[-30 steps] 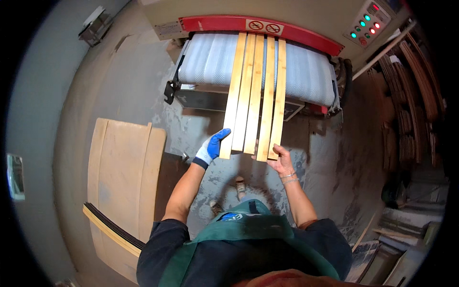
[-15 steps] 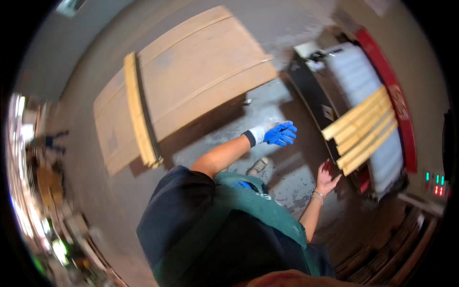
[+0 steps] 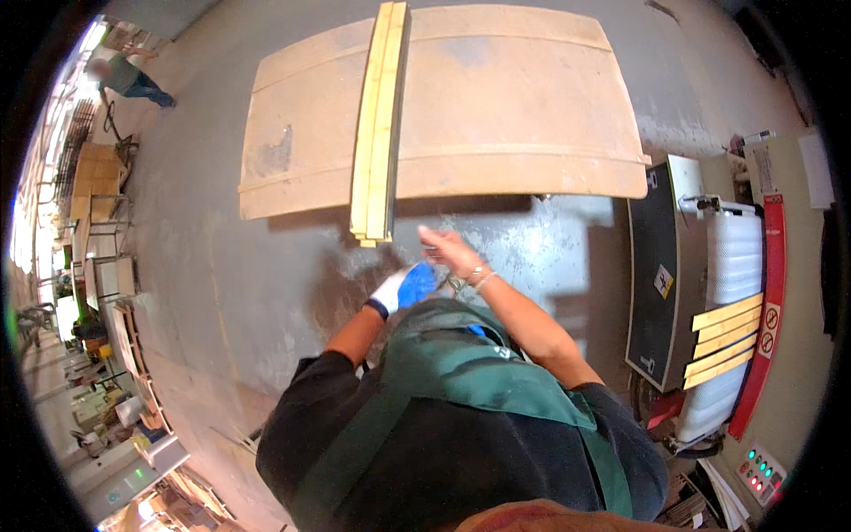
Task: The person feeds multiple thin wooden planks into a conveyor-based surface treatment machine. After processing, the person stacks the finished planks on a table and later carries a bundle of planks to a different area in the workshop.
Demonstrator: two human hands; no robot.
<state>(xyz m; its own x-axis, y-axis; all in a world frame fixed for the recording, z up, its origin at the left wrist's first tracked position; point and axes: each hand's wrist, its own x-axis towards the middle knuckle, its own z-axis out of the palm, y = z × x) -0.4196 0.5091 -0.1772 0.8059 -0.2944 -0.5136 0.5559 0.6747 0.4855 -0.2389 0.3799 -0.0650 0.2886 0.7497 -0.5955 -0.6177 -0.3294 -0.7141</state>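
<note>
My left hand (image 3: 406,286) wears a blue and white glove and hangs low in front of my green apron. My bare right hand (image 3: 446,251), with bracelets on its wrist, lies right beside it, its fingers stretched out and touching the glove's edge. Neither hand holds a plank. Just ahead of both hands, two long pale planks (image 3: 379,124) lie stacked across a wide wooden platform (image 3: 523,106), their near ends overhanging its edge. Several short wooden strips (image 3: 727,341) rest on the white belt of a machine (image 3: 740,266) to my right.
The machine has a black side panel (image 3: 651,284), a red bar (image 3: 769,310) and a control panel with green lights (image 3: 758,465). Another person (image 3: 124,75) stands far off at the upper left. Racks and carts (image 3: 97,284) line the left side. The floor is grey concrete.
My view has swung left from the machine to the platform. Both hands left the strips on the belt and came together in front of my body.
</note>
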